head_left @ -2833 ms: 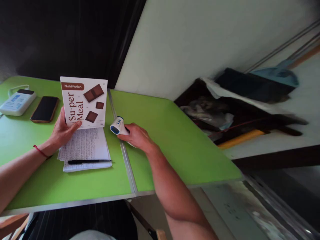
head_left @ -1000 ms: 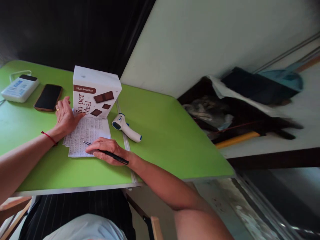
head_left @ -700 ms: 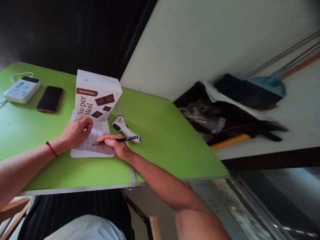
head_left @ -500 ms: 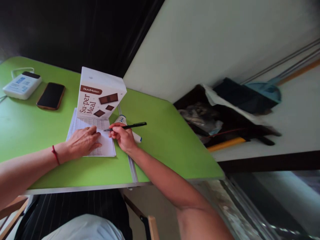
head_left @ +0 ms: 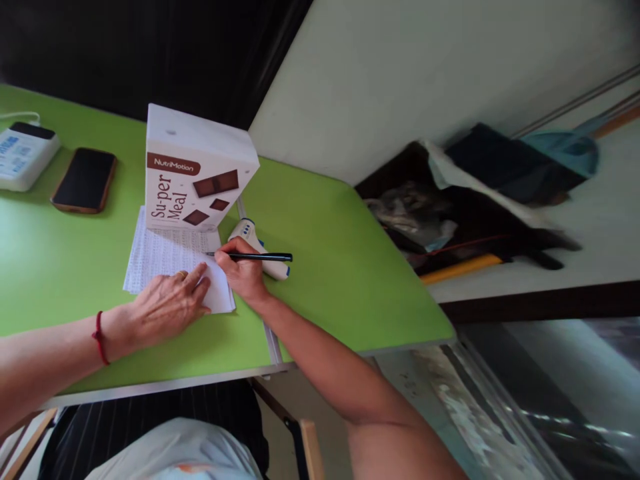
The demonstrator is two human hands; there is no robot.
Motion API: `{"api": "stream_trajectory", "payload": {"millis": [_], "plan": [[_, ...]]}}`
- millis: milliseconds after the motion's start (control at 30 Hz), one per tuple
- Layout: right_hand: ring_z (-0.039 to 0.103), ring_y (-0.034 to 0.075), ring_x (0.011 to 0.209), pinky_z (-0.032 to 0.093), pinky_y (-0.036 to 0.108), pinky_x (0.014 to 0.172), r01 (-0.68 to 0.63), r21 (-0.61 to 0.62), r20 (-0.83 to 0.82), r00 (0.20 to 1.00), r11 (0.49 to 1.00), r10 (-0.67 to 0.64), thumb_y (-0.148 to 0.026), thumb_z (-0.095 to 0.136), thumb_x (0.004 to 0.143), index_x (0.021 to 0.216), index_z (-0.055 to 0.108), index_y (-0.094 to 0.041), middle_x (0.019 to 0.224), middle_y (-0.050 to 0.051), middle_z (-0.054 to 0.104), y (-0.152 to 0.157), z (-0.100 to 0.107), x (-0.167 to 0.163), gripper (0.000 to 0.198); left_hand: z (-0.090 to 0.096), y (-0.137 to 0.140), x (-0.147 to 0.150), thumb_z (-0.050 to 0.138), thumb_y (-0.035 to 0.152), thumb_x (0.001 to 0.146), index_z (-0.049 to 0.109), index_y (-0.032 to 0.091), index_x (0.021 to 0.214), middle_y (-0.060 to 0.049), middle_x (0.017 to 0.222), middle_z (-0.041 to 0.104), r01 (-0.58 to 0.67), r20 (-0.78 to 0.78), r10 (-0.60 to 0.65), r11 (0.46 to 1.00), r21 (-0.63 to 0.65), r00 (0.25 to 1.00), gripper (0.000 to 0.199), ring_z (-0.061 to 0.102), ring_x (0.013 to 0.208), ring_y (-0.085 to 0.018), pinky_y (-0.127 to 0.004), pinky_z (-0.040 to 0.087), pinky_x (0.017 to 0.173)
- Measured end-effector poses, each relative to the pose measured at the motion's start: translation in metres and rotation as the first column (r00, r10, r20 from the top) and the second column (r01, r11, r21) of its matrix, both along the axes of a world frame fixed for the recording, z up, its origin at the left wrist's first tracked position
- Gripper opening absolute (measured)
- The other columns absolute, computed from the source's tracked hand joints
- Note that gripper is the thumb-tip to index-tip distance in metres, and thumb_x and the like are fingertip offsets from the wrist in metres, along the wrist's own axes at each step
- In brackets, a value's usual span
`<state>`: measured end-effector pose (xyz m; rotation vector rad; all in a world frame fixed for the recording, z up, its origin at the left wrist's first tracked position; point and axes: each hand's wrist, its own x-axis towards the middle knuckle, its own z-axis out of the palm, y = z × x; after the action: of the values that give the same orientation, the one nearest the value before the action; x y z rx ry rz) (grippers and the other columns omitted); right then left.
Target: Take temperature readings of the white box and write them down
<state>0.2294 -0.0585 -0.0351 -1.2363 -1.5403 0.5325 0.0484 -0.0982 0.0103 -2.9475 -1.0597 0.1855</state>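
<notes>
Between the fingers of my right hand [head_left: 243, 272] is a black pen [head_left: 270, 257], its tip close to a sheet of paper [head_left: 150, 257] dense with small writing. My left hand [head_left: 170, 300] lies on the lower part of the paper with its fingers stretched out, a ring on one of them. The paper appears to be a few stacked sheets. A white box [head_left: 195, 180] labelled "Su-per Meal" stands upright at the paper's far edge. Just beyond my right hand lies a white handheld device with blue parts [head_left: 247, 231], partly covered by that hand.
On the green table [head_left: 320, 267], a dark phone [head_left: 86, 180] and a white box-shaped device with a cable [head_left: 25, 155] lie to the left. A dark panel and pale wall bound the far side. Right of the table are a yellow-edged dark bin [head_left: 463, 270] and a blue dustpan-like thing [head_left: 565, 157].
The view has shifted and come slightly closer. My left hand sits lower on the paper, uncovering more of the writing. The pen now lies flatter in my right hand.
</notes>
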Motion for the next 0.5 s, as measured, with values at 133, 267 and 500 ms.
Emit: {"api": "stream_trajectory", "payload": {"millis": [133,267,500], "plan": [[0.05,0.013,0.056,0.045,0.027,0.059,-0.026,0.021,0.003,1.0,0.999,0.026,-0.031,0.058,0.078,0.065,0.052,-0.023,0.057,-0.005,0.054,-0.0007,0.001,-0.0009,0.016,0.0051,0.0003,0.0015,0.047,0.038,0.101,0.052,0.011,0.13,-0.025,0.153,0.038,-0.018,-0.003,0.018,0.999,-0.03,1.0,0.04,0.07,0.097,-0.03,-0.04,0.06,0.067],[0.051,0.013,0.057,0.045,0.027,0.06,-0.062,0.041,0.024,0.998,0.997,0.061,-0.03,0.056,0.08,0.066,0.051,-0.023,0.058,-0.005,0.054,-0.0008,0.0021,-0.0011,0.016,0.0089,0.0,0.0029,0.046,0.038,0.101,0.052,0.01,0.13,-0.027,0.155,0.034,-0.02,-0.032,0.018,0.999,-0.038,0.999,0.04,0.07,0.097,-0.031,-0.042,0.061,0.068],[0.05,0.012,0.058,0.044,0.027,0.06,-0.07,0.036,0.038,0.997,0.997,0.069,-0.028,0.057,0.08,0.066,0.051,-0.023,0.061,-0.005,0.054,0.001,0.0013,-0.0012,0.015,0.0085,0.0,0.0024,0.047,0.037,0.101,0.052,0.01,0.129,-0.027,0.153,0.036,-0.014,-0.029,0.014,1.0,-0.022,0.999,0.04,0.071,0.092,-0.03,-0.041,0.061,0.065]]}}
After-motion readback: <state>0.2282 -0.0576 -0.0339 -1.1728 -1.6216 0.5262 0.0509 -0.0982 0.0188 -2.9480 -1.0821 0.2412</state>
